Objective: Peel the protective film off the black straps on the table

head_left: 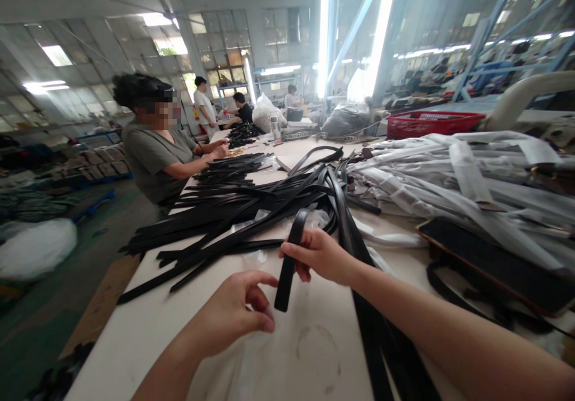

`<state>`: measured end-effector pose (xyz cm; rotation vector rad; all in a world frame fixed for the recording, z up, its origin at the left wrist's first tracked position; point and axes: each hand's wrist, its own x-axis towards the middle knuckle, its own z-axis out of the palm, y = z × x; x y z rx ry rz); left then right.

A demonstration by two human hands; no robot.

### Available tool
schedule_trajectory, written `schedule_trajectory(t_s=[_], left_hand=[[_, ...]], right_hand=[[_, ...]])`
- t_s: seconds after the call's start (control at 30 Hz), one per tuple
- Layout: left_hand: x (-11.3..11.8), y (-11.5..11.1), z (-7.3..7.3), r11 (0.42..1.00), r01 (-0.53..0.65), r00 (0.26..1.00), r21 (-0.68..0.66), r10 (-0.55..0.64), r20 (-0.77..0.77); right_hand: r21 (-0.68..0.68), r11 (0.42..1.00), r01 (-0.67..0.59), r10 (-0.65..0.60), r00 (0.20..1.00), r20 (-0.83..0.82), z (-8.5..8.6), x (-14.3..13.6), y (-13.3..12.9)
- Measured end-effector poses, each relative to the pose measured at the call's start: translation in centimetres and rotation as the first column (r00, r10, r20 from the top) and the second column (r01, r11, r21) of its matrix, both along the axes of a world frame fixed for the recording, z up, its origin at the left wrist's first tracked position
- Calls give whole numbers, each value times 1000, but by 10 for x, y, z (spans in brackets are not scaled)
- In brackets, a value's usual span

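My right hand (317, 254) pinches a black strap (290, 269) near its end. The strap has a smooth, leather-like look, and its squared tip hangs down while its upper part curves over and back. My left hand (238, 305) is just left of that tip, thumb and fingers curved and apart, holding nothing that I can make out. Beyond both hands lies a heap of black straps (251, 200) on the pale table (314, 353). More long black straps (359, 251) run down the table beside my right forearm.
White-wrapped straps (417, 173) are piled at the right, near a black padded block (489, 263) and a red basket (431, 124). A co-worker (155, 143) stands at the table's left side. Clear plastic scraps (254, 260) lie among the straps.
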<state>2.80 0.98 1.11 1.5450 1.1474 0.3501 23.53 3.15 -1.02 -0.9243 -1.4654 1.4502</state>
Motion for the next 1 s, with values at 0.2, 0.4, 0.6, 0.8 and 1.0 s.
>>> schedule_trajectory(t_s=[0.2, 0.4, 0.6, 0.8, 1.0], left_hand=[[3, 1, -8, 1000, -9, 997, -22, 11, 78], [7, 7, -20, 982, -121, 955, -144, 155, 251], [12, 5, -21, 920, -307, 885, -245, 370, 282], [16, 5, -18, 951, -228, 932, -211, 276, 236], [16, 5, -14, 910, -376, 892, -176, 407, 194]], right_hand=[[-82, 994, -65, 64, 998, -12, -9, -12, -5], [-196, 978, 67, -84, 993, -80, -17, -27, -12], [-294, 956, -18, -48, 975, -215, -15, -32, -26], [-513, 853, -93, -158, 892, -424, -9, -12, -3], [-251, 966, 66, -114, 976, -183, -17, -24, -11]])
